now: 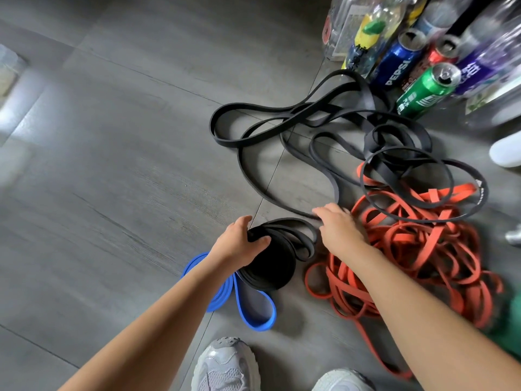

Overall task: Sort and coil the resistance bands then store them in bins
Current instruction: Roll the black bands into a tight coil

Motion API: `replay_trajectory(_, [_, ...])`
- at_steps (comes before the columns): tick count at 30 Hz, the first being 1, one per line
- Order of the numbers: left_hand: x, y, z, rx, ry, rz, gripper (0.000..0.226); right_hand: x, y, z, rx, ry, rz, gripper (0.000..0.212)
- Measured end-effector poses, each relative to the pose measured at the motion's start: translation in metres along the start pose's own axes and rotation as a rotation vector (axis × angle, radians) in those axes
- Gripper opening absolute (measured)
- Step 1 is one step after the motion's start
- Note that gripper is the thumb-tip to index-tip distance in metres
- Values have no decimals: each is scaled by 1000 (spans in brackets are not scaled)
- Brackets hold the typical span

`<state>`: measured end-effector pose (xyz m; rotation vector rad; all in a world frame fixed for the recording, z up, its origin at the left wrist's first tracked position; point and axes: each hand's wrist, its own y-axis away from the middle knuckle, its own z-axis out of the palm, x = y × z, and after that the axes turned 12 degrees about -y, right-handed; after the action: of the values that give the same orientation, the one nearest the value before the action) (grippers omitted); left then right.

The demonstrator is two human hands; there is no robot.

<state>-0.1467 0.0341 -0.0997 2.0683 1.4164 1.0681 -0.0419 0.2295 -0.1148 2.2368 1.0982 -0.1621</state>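
Observation:
My left hand grips a coil of black resistance band low over the grey floor. From that coil a loose black band trails away in long loops toward the cans. My right hand reaches forward with fingers stretched out, resting at the edge of a tangled heap of orange bands, close to a black strand. A blue band lies folded on the floor beneath my left forearm and the black coil.
Drink cans and plastic bottles stand crowded at the far right. My two pale sneakers show at the bottom edge. A white object lies at the right edge, a green thing at lower right. No bin is in view.

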Motion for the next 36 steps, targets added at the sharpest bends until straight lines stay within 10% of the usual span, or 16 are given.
replay_trajectory(10, [68, 38, -41, 290, -119, 285, 79, -28, 48, -86, 381, -463, -197, 18])
replay_trajectory(18, [166, 157, -85, 315, -146, 692, 25, -41, 204, -181, 518, -658, -296, 27])
replay_trajectory(25, [233, 296, -145, 160, -14, 803, 24, -25, 315, -253, 695, -786, -174, 36])
replay_trajectory(36, [264, 528, -185, -124, 802, 1110, 8, -98, 467, -332, 790, -977, -536, 37])
